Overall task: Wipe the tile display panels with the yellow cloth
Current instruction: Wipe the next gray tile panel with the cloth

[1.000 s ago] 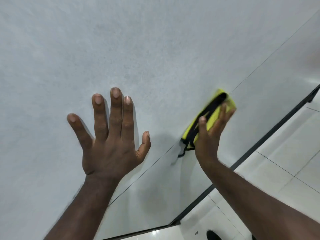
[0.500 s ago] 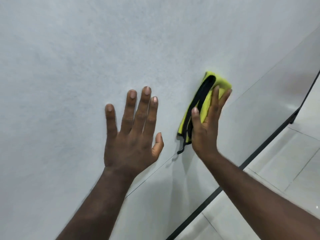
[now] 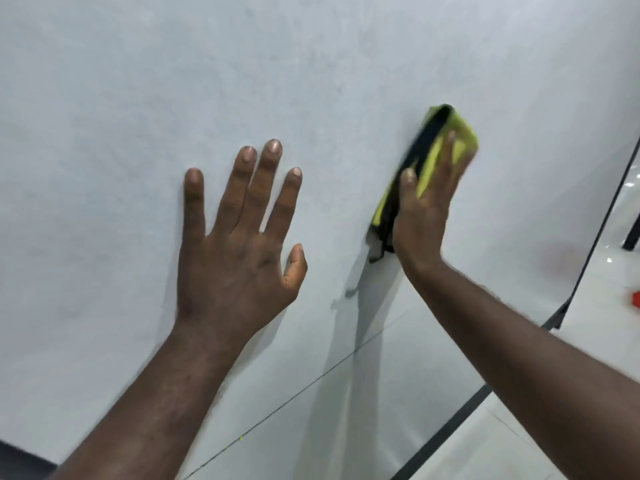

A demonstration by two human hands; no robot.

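Note:
A large pale grey tile display panel [image 3: 242,81] fills most of the view, with a thin seam running diagonally to a lower panel [image 3: 346,427]. My left hand [image 3: 239,251] lies flat on the upper panel with fingers straight and spread. My right hand [image 3: 426,206] presses a folded yellow cloth [image 3: 460,133] with black edging against the panel, fingers straight over it and thumb alongside. A loose black corner of the cloth hangs below my palm. The right fingertips are motion-blurred.
A black frame edge [image 3: 595,244] borders the panels on the right. Beyond it lies a glossy white tiled floor [image 3: 602,306] with a small red object [image 3: 635,299] near the right edge. A dark strip shows at the bottom left corner.
My right hand and the cloth have slid up across the panel, above the seam. My left hand has shifted up the panel too. The view has panned, showing more floor on the right.

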